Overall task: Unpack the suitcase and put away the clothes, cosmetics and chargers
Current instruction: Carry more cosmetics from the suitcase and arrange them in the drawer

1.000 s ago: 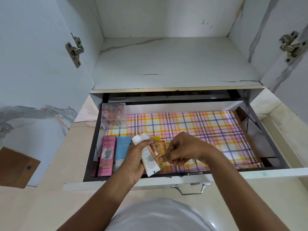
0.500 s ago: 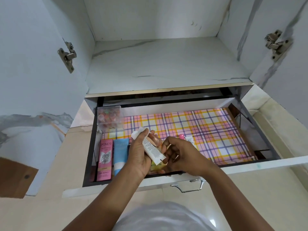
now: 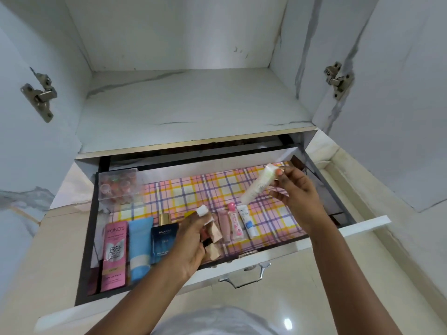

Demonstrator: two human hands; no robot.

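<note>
An open drawer (image 3: 278, 253) with a pink and yellow plaid liner holds cosmetics in a row along its front. From the left lie a pink Pond's BB box (image 3: 114, 256), a light blue tube (image 3: 140, 247) and a dark blue perfume bottle (image 3: 164, 238). Further right lie a pink gloss tube (image 3: 224, 224), a clear tube with a pink cap (image 3: 235, 224) and a small white tube (image 3: 248, 224). My left hand (image 3: 191, 247) is closed on several small cosmetics above the drawer front. My right hand (image 3: 296, 197) holds a white tube (image 3: 257, 187) tilted over the drawer's right half.
A clear plastic box (image 3: 118, 187) of small reddish items stands in the drawer's back left corner. Above the drawer is a bare white marble-look shelf (image 3: 193, 107) between two open cupboard doors with metal hinges (image 3: 40, 95). A metal handle (image 3: 244, 274) hangs from the drawer front.
My right hand has taken the white tube from my left hand and lifted it to the right. My left hand stays over the front, uncovering the row of cosmetics.
</note>
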